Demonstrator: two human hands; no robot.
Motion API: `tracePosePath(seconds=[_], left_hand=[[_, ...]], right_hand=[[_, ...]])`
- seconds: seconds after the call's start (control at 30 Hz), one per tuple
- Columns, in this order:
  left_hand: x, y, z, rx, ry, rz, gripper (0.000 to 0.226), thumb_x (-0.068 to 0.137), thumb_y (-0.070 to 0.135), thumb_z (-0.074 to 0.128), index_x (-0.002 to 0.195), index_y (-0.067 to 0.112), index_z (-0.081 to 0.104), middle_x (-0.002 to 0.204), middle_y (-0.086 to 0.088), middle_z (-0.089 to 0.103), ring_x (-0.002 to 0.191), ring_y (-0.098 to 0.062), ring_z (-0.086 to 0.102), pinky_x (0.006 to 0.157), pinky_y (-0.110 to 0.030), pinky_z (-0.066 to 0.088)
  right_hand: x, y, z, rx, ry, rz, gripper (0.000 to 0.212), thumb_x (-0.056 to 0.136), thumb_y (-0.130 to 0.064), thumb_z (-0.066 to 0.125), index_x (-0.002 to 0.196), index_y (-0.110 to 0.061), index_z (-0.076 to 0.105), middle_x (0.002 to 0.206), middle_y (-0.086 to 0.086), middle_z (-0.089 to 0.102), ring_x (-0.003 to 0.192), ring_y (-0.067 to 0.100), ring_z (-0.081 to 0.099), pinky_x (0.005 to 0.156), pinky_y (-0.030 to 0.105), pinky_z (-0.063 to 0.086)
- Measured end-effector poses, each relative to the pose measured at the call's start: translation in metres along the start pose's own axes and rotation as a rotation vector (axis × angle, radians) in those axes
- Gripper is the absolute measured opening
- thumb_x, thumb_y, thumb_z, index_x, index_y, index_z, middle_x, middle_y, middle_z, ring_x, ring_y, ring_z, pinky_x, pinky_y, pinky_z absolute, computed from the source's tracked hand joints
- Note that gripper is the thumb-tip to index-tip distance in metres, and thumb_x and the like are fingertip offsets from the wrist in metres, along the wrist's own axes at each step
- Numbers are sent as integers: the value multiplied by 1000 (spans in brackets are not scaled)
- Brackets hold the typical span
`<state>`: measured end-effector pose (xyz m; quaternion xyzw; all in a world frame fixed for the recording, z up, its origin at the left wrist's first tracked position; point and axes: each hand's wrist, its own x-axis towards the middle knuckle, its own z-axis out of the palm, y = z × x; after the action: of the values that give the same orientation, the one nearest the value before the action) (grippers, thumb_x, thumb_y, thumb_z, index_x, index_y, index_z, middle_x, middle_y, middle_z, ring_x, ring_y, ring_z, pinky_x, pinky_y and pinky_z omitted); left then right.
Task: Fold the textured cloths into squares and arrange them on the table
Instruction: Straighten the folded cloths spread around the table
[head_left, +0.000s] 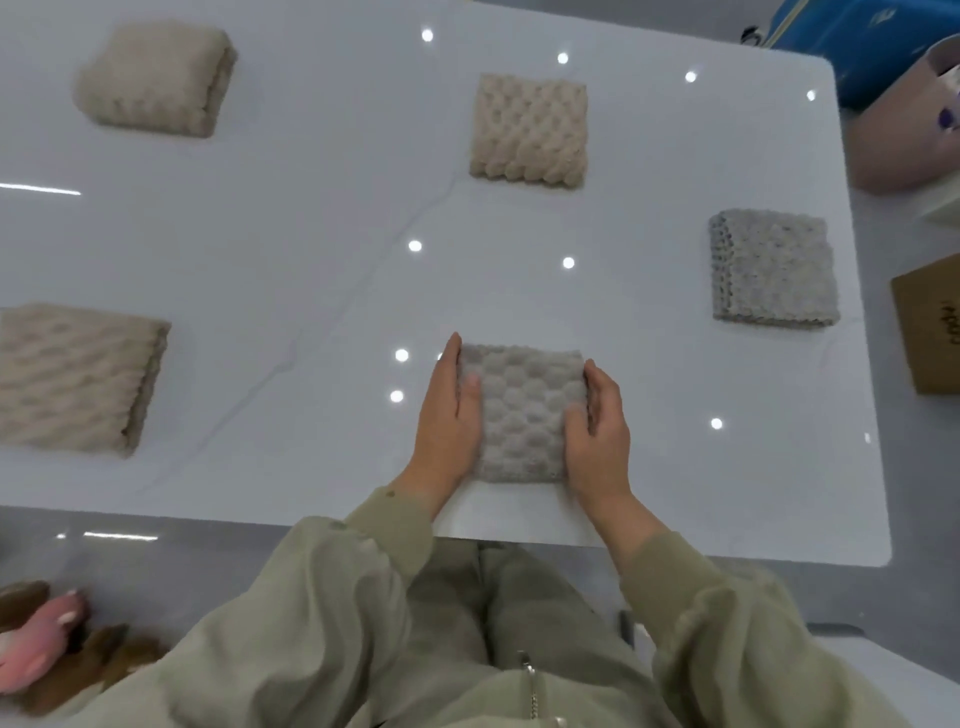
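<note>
Grey cloth (522, 415) sits lower centre of frame, folded to a square, flat on white table (311, 260) near its front edge. L hand (447, 415) lies along cloth's left side: fingers straight and together, pressed to the edge, thumb resting on top of the cloth. R hand (602, 431) is at the right side, fingers together and slightly bent against that edge, thumb on top. Can't tell if R is pinching the edge or just pressing it. Both sleeves are olive-green.

Four more folded squares on table, all well apart:
- 2nd grey cloth (774, 270), right of frame, near table's right edge.
- beige cloth A (530, 130), upper centre.
- beige cloth B (156, 78), upper left, looks thicker and blurred.
- beige cloth C (72, 374), left edge of frame, partly cut off.

Off the table: cardboard box (930, 332) at right edge, pink tub (904, 130) and a blue item (872, 47) upper right, pink plush thing (36, 639) lower left on floor.
</note>
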<state>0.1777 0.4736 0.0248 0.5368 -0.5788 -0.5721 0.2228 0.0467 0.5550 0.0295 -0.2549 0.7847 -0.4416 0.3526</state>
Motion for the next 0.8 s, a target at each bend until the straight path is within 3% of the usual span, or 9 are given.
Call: tracePosePath(seconds=[0.1, 0.2, 0.37, 0.43, 0.57, 0.73, 0.8], left_hand=[[3, 0, 6, -29, -6, 10, 50, 102, 23, 34, 149, 16, 20, 154, 4, 25, 140, -7, 24, 116, -26, 21], [8, 3, 6, -33, -9, 25, 50, 102, 22, 34, 149, 15, 20, 154, 4, 25, 139, -4, 24, 114, -21, 20], [5, -3, -2, -62, 19, 42, 48, 102, 19, 31, 149, 14, 20, 153, 5, 25, 136, 2, 23, 108, -6, 18], [1, -7, -2, -70, 19, 37, 47, 103, 20, 30, 149, 14, 21, 153, 4, 27, 136, 1, 24, 107, -6, 19], [-6, -11, 1, -70, 20, 45, 55, 98, 34, 31, 148, 15, 22, 148, 10, 29, 134, 3, 26, 108, -11, 22], [-7, -11, -3, -63, 30, 38, 49, 102, 22, 32, 149, 13, 20, 153, 3, 26, 139, -4, 24, 115, -22, 20], [-9, -11, 1, -50, 20, 51, 52, 101, 28, 33, 149, 14, 19, 153, 3, 26, 138, -3, 24, 115, -23, 21]], right_hand=[[0, -4, 8, 14, 31, 7, 56, 83, -25, 44, 139, -17, 38, 137, -5, 48, 125, 7, 47, 106, 28, 40], [3, -4, 10, 13, 32, 6, 55, 86, -25, 45, 139, -18, 37, 134, -6, 49, 121, 8, 50, 103, 32, 44], [5, -4, 5, 42, 25, 10, 47, 95, -8, 45, 140, -14, 34, 138, -4, 44, 118, -5, 44, 97, 8, 37], [4, -4, 5, 27, 3, 10, 49, 96, -10, 45, 143, -14, 30, 140, -3, 42, 121, -1, 42, 97, 10, 35], [2, -7, 13, -5, -24, -11, 57, 90, -25, 45, 144, -17, 27, 142, -2, 40, 125, 8, 43, 104, 24, 37], [5, -3, 3, 26, -24, 3, 51, 98, -13, 43, 145, -16, 25, 137, -9, 38, 121, -1, 38, 90, 2, 33], [3, -4, 5, -4, -40, -17, 50, 97, -17, 43, 144, -17, 27, 138, -8, 40, 121, 3, 42, 95, 10, 37]])
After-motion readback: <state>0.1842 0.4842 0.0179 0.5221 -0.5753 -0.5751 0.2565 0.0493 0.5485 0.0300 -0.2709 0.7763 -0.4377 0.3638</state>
